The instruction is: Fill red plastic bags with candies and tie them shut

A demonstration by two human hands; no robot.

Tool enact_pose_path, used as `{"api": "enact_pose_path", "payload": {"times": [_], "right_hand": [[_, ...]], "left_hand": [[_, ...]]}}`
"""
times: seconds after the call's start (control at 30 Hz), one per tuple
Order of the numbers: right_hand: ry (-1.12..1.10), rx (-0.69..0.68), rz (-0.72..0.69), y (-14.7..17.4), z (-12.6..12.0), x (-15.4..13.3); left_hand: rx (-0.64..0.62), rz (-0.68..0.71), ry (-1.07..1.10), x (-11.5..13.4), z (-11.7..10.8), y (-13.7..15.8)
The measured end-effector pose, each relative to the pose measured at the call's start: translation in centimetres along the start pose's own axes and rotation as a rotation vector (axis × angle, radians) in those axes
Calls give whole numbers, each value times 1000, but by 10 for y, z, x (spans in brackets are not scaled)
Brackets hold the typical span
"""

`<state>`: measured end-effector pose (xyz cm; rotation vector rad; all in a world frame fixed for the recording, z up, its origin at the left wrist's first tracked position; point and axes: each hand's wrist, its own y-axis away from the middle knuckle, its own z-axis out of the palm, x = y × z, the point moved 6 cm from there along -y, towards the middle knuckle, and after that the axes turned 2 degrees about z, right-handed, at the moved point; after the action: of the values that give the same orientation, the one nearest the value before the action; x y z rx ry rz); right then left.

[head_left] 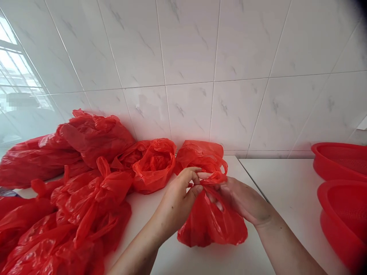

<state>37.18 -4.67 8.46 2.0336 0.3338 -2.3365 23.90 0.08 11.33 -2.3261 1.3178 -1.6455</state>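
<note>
A red plastic bag rests on the white counter in front of me, its upper part bunched between my hands. My left hand pinches the gathered plastic with thumb and forefinger. On the other side my right hand is wrapped in the handle loops, its fingers partly covered by the thin red plastic. Another red bag lies just behind, close to the tiled wall. What the held bag contains is hidden.
Several red plastic bags are heaped along the left side. An open-topped red bag stands behind my left hand. At the right sit two red plastic baskets, one nearer and one farther. A tiled wall closes the back.
</note>
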Motion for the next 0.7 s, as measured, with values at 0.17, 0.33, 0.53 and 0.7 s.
{"api": "enact_pose_path", "payload": {"times": [0.17,0.33,0.53,0.7], "right_hand": [[270,0,10,5,0,-5],[544,282,72,2,-3,-4],[515,381,113,-2,-12,4],[123,276,51,-3,-16,4]], "left_hand": [[-54,-103,-44,-3,6,2],[-64,-131,-139,-1,4,2],[-95,-99,-184,-3,8,2],[-40,9,-295,3,4,0]]}}
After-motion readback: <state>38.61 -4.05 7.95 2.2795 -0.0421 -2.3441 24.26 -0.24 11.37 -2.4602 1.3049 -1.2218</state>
